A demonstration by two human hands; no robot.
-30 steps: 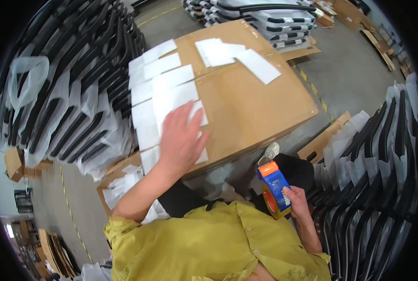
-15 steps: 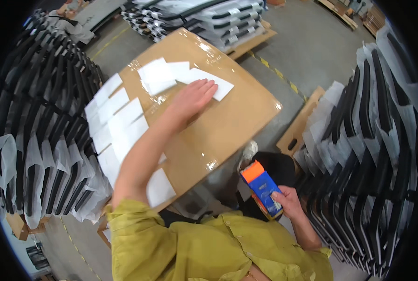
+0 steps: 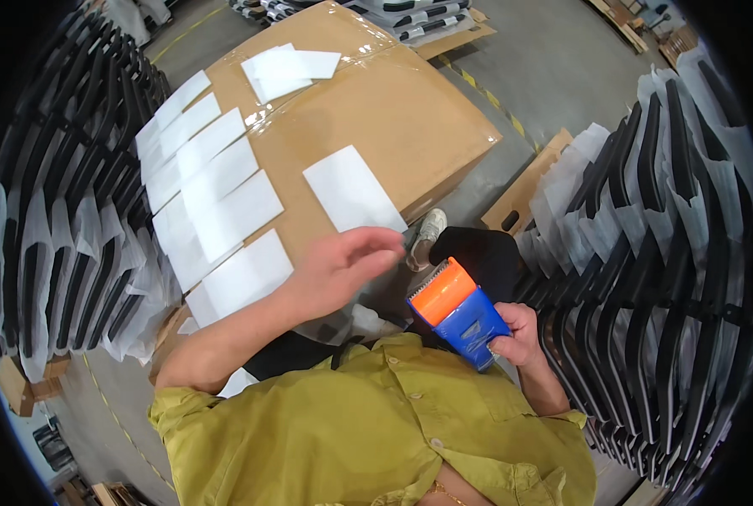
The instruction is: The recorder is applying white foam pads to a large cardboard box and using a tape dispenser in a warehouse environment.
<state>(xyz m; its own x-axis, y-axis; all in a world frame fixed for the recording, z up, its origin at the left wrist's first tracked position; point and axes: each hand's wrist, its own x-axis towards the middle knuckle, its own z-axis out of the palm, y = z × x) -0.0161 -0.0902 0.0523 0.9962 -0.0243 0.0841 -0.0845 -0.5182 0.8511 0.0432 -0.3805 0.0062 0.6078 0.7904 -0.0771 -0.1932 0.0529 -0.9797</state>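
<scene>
My right hand [image 3: 518,336] grips a blue and orange tape dispenser [image 3: 461,310], its serrated edge pointing up and left. My left hand [image 3: 343,271] hovers in front of the near edge of a large cardboard box [image 3: 385,101]. Its fingers are slightly bent, with the thumb apart from them and nothing visible between. Just beyond the fingertips, a single white sheet [image 3: 353,187] lies flat on the box top, close to its near edge. Overlapping rows of white sheets [image 3: 212,185] cover the left side of the box. A small group of white sheets [image 3: 284,72] lies farther back.
Tall stacks of black curved frames wrapped in pale film stand at left [image 3: 73,202] and right [image 3: 646,219]. More wrapped parts [image 3: 419,17] sit behind the box. A cardboard piece with a hand hole [image 3: 524,185] is by the right stack. Yellow-black tape [image 3: 486,97] marks the floor.
One white sheet has moved from the far group to the near edge of the box. My left hand has drawn back off it toward my body. The tape dispenser stays in my right hand.
</scene>
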